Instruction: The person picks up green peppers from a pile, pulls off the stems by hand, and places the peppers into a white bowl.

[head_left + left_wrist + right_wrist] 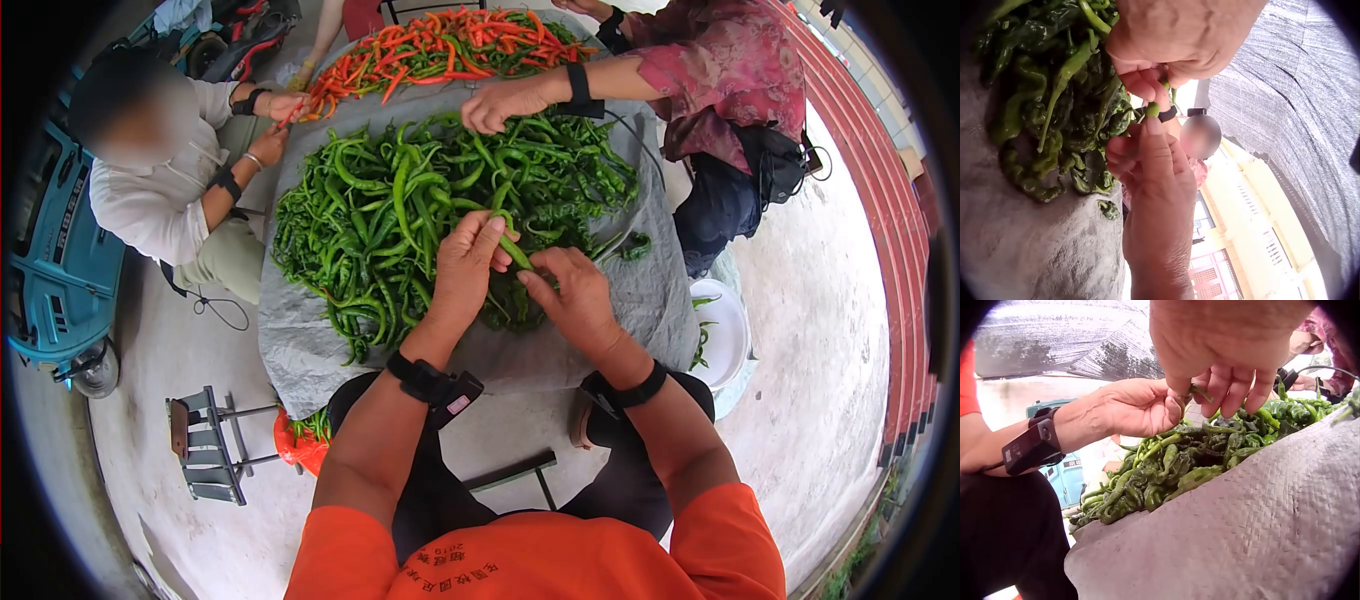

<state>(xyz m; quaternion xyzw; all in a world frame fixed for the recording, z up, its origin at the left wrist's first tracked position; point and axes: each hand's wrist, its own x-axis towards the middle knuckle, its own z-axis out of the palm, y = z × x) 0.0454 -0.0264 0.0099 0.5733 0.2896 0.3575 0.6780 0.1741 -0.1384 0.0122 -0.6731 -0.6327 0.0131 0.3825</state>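
Above the near side of a big heap of green chili peppers (370, 215), my left hand (463, 268) holds one green chili pepper (516, 253) between thumb and fingers. My right hand (578, 300) pinches the other end of that same pepper with thumb and forefinger. The left wrist view shows a short bit of the pepper (1152, 110) between the two hands, the rest hidden by fingers. A thin green stem (1201, 394) pokes out at the right hand's fingertips in the right wrist view.
A grey woven sheet (620, 320) covers the table under the heap. Red and green peppers (440, 50) lie at the far end. A white tub (728, 335) holds a few peppers at right. Two people (150, 170) work at the sides. A folding stool (207, 450) and red bag (300, 450) stand at left.
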